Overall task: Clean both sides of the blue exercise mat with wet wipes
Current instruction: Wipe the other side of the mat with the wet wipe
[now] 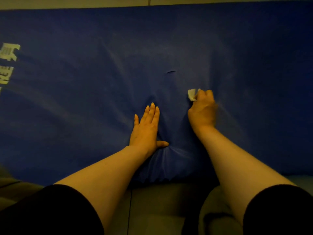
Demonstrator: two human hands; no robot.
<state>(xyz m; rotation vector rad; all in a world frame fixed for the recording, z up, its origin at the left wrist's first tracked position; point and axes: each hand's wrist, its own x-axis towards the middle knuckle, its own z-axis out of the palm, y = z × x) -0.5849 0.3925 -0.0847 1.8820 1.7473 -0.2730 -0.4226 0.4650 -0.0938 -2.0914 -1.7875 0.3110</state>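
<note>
Dark sleeves [50, 211], pushed up past the elbows, sit nearest the lens; bare forearms run fwd from them onto the blue exercise mat [169, 39].

Obs:
- Mat lies flat on a pale floor [152, 209], spanning the view L to R; near edge just ahead of the person, far edge at top of frame. Pale printed lettering [8, 63] at far L. Small dark nick or slit [171, 72] near centre; can't tell if cut or mark.
- Left hand [145, 129]: palm down on mat, fingers straight and close together, thumb splayed out to the side. Pressing, since the cover puckers and dents round the heel of the hand.
- Right hand [202, 111]: fingers curled tight round a white wet wipe [192, 94], wad poking out past the knuckles, in contact w/ mat. Slight blur at hand edge, prob. mid-stroke.
- Faint streaks on the cover beyond the hands; wet vs. glare not resolvable.

Step (judgement): wiping the upward face, centre section, L hand acting as brace. Which face this is, 1st or 2nd, can't say.

Next move calls for: steady downward pressure on the wipe, overlapping strokes out toward the edges and the lettering end, shifting the brace hand so it doesn't cover unwiped patches. Go easy over the nick so the wipe doesn't snag.
</note>
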